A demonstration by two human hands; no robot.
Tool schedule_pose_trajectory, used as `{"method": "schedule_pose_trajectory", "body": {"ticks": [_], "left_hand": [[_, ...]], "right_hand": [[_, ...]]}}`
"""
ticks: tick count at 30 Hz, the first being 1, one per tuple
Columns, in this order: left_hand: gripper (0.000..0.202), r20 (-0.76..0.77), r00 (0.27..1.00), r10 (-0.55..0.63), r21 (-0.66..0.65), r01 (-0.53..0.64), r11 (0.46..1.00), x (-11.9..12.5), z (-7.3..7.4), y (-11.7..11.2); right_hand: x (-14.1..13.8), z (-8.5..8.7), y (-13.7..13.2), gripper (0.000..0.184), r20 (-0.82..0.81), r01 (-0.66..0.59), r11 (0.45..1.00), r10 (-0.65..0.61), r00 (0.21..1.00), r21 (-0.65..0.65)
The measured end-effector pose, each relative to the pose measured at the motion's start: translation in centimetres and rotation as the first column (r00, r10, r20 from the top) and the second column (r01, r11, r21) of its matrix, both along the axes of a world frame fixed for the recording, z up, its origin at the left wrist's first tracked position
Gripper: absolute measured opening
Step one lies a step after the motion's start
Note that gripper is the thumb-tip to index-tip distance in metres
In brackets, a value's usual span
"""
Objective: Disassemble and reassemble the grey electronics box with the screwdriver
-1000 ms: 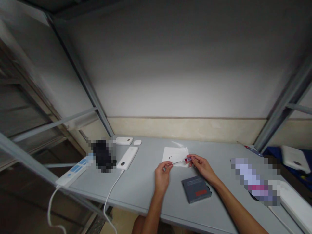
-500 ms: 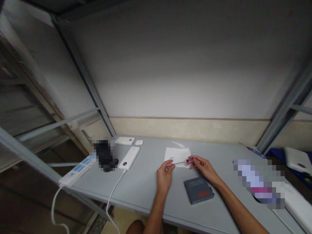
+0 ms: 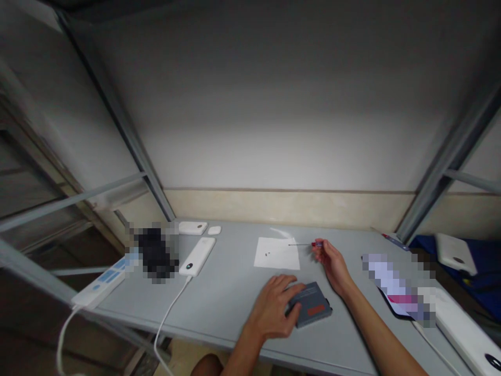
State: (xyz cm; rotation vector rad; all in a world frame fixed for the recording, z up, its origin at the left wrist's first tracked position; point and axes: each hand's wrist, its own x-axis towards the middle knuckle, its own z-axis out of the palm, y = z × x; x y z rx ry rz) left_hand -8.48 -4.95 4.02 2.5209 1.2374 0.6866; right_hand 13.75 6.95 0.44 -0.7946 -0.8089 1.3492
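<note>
My left hand (image 3: 274,308) rests with fingers spread on the left end of a small dark grey box with a red label (image 3: 312,310), which lies flat on the grey table (image 3: 227,297). My right hand (image 3: 329,258) pinches the red handle of a thin screwdriver (image 3: 307,244), whose shaft points left over the upper edge of a white paper sheet (image 3: 277,253). Two tiny dark screws (image 3: 267,254) lie on the sheet.
A white power bank (image 3: 197,256) with a cable lies to the left, beside a blurred dark object (image 3: 154,250), a white power strip (image 3: 99,284) and two small white cases (image 3: 192,227). A blurred patch (image 3: 395,284) and white items sit at right. Metal frame bars flank both sides.
My left hand left the paper and came back onto the grey box. My right hand drew the screwdriver up and to the right. The view shifted slightly.
</note>
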Motion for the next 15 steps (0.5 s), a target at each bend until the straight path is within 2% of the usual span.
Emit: {"method": "schedule_pose_trajectory", "body": {"ticks": [3, 5, 9, 12, 15], "left_hand": [[0.053, -0.095, 0.993, -0.072, -0.040, 0.068, 0.997, 0.2, 0.3, -0.1], [0.056, -0.150, 0.983, -0.106, -0.066, 0.096, 0.993, 0.5, 0.4, -0.4], [0.061, -0.225, 0.974, 0.005, -0.097, -0.027, 0.995, 1.9, 0.5, -1.9], [0.087, -0.255, 0.967, 0.027, -0.126, -0.061, 0.990, 2.6, 0.8, -2.4], [0.103, -0.251, 0.965, -0.080, -0.130, 0.049, 0.990, 2.9, 1.0, -1.4]], "right_hand": [[0.8, 0.0, 0.2, 0.039, -0.123, 0.021, 0.999, -0.025, 0.992, -0.035], [1.0, 0.1, 0.2, 0.039, -0.147, 0.024, 0.999, -0.030, 0.989, -0.040], [0.8, 0.1, 0.0, 0.038, -0.161, 0.011, 0.999, -0.017, 0.987, -0.040], [0.6, -0.1, -0.6, 0.037, -0.185, 0.022, 0.999, -0.031, 0.982, -0.049], [1.0, -0.5, -1.9, 0.037, -0.231, 0.049, 0.997, -0.062, 0.971, -0.063]]}}
